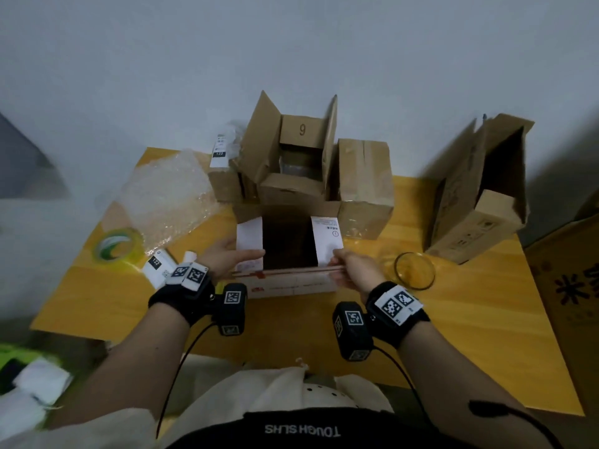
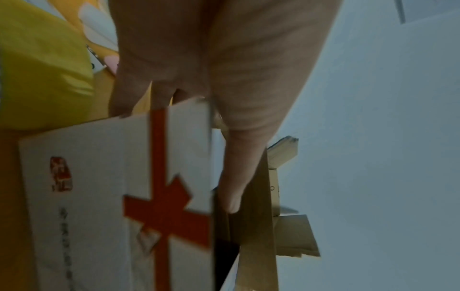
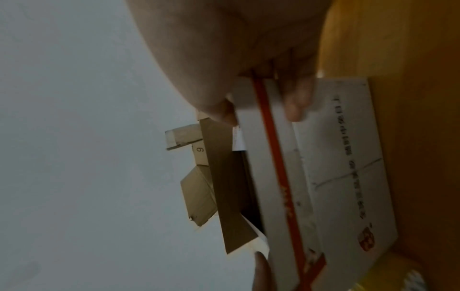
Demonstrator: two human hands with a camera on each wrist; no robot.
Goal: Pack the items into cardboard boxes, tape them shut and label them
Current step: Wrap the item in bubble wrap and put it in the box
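A white cardboard box (image 1: 291, 288) with a red stripe stands open at the table's middle, its inside dark. Two white side flaps (image 1: 249, 241) lie out over the opening. My left hand (image 1: 240, 254) grips the box's near left corner. Its thumb (image 2: 236, 173) reaches down inside the near flap, and its fingers (image 2: 124, 102) are on the outside. My right hand (image 1: 337, 264) pinches the near flap at its right end, thumb (image 3: 214, 106) on the inner side and fingers (image 3: 296, 104) on the striped outer face (image 3: 273, 157).
Behind the white box stand an open brown box marked 9 (image 1: 301, 150) and a taped brown box (image 1: 364, 183). Bubble wrap (image 1: 168, 192), a tape roll (image 1: 118, 249) and small white cartons (image 1: 158, 267) lie left. A glass bowl (image 1: 415, 270) and a large open carton (image 1: 479, 189) are right.
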